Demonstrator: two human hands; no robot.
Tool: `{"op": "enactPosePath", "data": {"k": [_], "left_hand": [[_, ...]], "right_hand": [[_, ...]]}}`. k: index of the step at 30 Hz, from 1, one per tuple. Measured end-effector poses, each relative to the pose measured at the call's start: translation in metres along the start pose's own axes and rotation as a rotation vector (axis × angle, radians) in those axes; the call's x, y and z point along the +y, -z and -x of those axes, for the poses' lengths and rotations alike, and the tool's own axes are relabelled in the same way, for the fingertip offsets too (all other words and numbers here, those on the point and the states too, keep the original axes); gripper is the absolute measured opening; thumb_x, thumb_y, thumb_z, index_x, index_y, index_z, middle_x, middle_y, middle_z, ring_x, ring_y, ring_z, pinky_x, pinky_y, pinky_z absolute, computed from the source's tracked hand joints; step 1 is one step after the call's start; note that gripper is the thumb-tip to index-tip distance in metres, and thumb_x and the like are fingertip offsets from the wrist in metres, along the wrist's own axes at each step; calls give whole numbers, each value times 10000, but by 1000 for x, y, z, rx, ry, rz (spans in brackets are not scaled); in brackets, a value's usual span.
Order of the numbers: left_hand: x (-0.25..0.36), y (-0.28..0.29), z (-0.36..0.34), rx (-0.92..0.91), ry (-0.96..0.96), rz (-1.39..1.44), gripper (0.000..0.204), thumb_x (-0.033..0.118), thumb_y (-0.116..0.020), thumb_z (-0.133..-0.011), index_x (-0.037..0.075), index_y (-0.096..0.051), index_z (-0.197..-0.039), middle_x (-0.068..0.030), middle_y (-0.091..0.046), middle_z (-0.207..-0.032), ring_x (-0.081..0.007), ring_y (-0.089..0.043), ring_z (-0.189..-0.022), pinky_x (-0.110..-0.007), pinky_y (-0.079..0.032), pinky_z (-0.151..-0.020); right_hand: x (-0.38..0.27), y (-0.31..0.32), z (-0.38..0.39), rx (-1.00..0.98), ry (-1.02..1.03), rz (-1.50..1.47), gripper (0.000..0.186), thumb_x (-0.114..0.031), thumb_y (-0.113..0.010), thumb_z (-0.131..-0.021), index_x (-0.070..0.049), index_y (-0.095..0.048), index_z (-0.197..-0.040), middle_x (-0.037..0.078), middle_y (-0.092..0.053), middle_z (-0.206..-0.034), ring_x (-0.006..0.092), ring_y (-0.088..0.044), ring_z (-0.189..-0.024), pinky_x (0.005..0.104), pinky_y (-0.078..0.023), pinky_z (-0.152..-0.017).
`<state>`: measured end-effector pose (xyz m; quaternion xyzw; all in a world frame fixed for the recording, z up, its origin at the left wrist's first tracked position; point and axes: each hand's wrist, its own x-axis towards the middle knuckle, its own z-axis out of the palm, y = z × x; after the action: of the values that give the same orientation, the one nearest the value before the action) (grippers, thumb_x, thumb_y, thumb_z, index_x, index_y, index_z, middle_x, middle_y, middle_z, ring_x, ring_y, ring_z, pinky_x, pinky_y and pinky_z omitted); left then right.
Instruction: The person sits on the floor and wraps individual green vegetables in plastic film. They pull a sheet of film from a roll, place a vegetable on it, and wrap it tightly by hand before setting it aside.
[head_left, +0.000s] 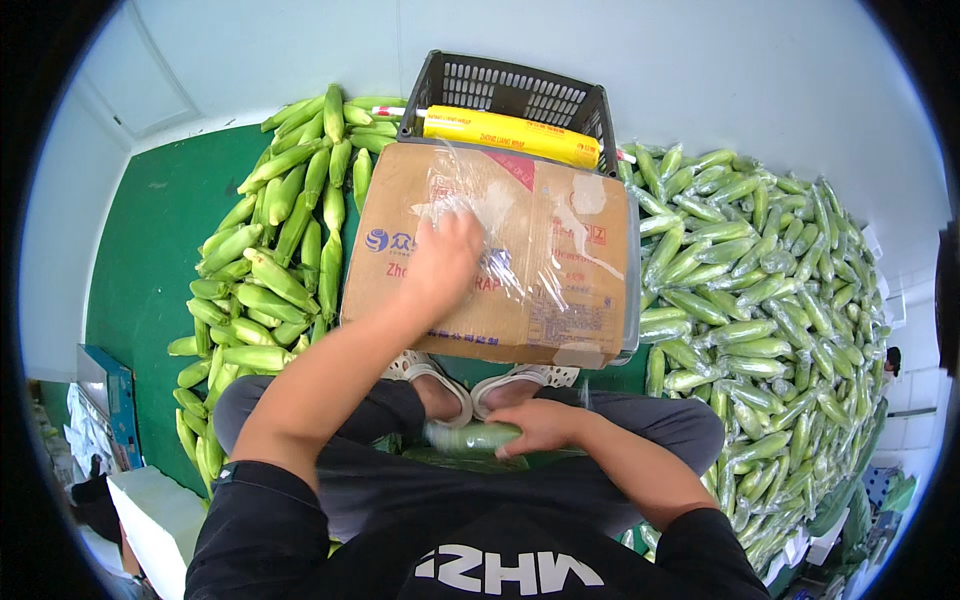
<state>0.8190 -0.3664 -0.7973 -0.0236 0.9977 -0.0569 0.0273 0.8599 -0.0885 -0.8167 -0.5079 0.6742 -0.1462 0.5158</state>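
Note:
My left hand is over the cardboard sheet, its fingers closed at a crinkled strip of clear plastic film. The film runs up from there toward a yellow roll at the cardboard's far edge. Closer to me, my right hand grips a green ear of corn by its right end, above my lap. Motion blurs the corn's left end, so I cannot tell whether it is wrapped.
Unwrapped ears of corn are heaped on the green floor at left. A large pile of film-wrapped corn covers the right side. Behind the roll is a black plastic crate. A white box sits at lower left.

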Motion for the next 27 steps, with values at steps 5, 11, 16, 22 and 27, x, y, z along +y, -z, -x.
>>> {"op": "enactPosePath", "data": {"k": [5,11,16,22,27], "left_hand": [[36,-12,111,-204,-635,854,630,519,-714,-879,60,-629,-1302,-200,-671,-1153,-382,-655,-1088,-466,-505,-945],[0,-38,103,-627,-269,960,584,580,-582,-960,37,-681,-1151,-228,-706,-1045,-450,-679,-972,-514,-535,-869],[-2,-7,108,-148,-344,645,605,613,-581,-945,39,-674,-1112,-239,-712,-960,-443,-696,-885,-530,-555,-813],[-30,0,87,-71,-274,832,556,551,-679,-900,47,-709,-1133,-227,-720,-992,-435,-696,-926,-505,-557,-823],[-160,-44,95,220,53,456,314,246,-693,-932,15,-622,-1132,-242,-642,-1091,-470,-629,-989,-506,-533,-837]], "right_hand": [[33,5,-4,-112,-135,-1447,586,-421,-621,-1022,-42,-503,-1452,133,-681,-1202,261,-708,-1031,397,-602,-820],[34,58,25,130,-114,-622,541,-327,-664,-1010,-41,-525,-1447,98,-671,-1250,182,-661,-1051,333,-568,-773],[59,37,17,126,-29,-1210,529,-290,-682,-978,-18,-540,-1408,123,-704,-1139,218,-680,-941,326,-559,-804],[-31,61,13,675,-161,-37,652,-400,-780,-874,6,-568,-1337,197,-741,-1080,424,-712,-981,439,-560,-869],[28,109,110,1034,-481,-657,546,-470,-671,-987,-52,-606,-1332,7,-642,-824,87,-576,-660,277,-470,-608]]}}
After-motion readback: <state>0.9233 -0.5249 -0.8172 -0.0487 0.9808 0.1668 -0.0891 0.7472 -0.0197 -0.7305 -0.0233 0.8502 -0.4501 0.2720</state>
